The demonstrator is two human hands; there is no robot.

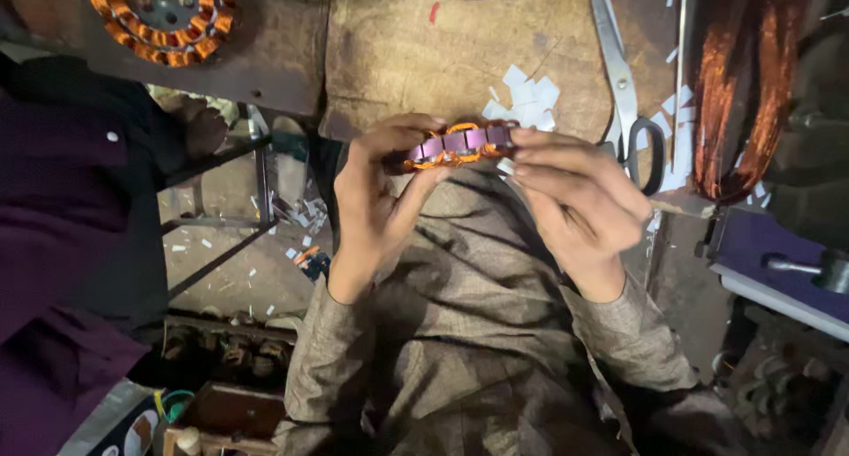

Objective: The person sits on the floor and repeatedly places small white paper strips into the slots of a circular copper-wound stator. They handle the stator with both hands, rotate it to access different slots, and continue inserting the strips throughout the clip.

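Beyond the fingers, the brown table (416, 49) fills the upper half of the view, and its near edge runs right under the work, so what the hands hold hangs over the lap rather than resting on wood. To the far right of the fingers a thick hank of copper wire (738, 84) drapes down; closer on that side lie long scissors (623, 93), handles toward the person, amid white paper slips (531, 93). Up and to the left of the fingers sits a finished wound stator (164, 18), and another person's dark purple sleeve (62, 182) crowds that side. Between both hands is the ring-shaped stator core (460, 145), edge-on, purple-lined slots showing, orange winding along its rim. The left hand (376, 199) is clamped on its left end, thumb below, fingers over the top; the right hand (575, 199) pinches the right end, fingers together. The step looks like seating insulation or coil into a slot; the next move likely needs a small turn of the ring with a steady grip. Open room lies downward toward the lap, and little sideways.
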